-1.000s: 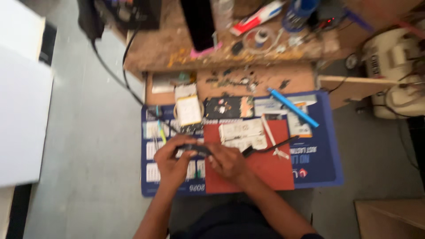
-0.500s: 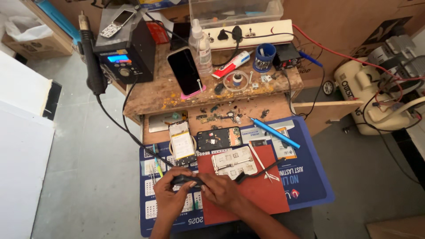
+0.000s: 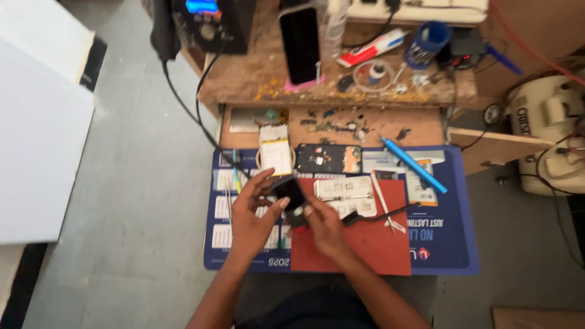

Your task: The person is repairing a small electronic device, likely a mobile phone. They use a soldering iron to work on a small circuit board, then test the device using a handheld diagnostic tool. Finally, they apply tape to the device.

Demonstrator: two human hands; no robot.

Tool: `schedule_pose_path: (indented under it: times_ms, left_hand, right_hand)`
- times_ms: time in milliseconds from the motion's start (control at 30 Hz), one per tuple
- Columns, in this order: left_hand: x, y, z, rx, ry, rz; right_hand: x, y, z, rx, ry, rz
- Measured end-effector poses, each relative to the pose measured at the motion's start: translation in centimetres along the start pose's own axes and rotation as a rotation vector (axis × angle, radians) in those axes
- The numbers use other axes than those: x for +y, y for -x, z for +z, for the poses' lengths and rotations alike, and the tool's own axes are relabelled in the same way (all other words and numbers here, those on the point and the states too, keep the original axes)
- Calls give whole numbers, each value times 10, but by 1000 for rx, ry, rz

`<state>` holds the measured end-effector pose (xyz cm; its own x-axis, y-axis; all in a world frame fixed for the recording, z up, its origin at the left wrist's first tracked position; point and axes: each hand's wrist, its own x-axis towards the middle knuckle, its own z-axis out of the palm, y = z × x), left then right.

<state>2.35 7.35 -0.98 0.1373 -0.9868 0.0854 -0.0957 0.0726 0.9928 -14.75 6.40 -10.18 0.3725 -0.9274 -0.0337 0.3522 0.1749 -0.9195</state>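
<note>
Small black part point(image 3: 289, 192) pinched between both hands: left hand point(image 3: 253, 216) beneath, right hand point(image 3: 324, 226) beside it.

Soft, even daylight fills the scene, with no hard shadows; only a faint shade lies beneath the fingers point(image 3: 268, 183) of the left hand. The whole picture is smeared by motion blur, so small parts on the worn wooden table point(image 3: 244, 79) beyond the fingers lose their edges. A small screen above them glows blown-out blue point(image 3: 201, 6). The pale floor left of the fingers looks washed.
</note>
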Motion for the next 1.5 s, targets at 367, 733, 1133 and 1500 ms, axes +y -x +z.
schedule_pose_path:
  times_ms: [367,733,1133,1500]
  left_hand:
    - [9,0,8,-142,-70,89]
    - [6,-1,7,-157,-71,9]
    - [13,1,4,-161,-26,-38]
    - [17,3,3,-161,-14,-44]
  right_hand:
    - [-8,-3,-8,29,-79,-4]
    - [-7,-4,-8,1,-65,-10]
    - [-12,-2,-3,3,-30,-30]
    - [-16,0,1,-1,-16,-46]
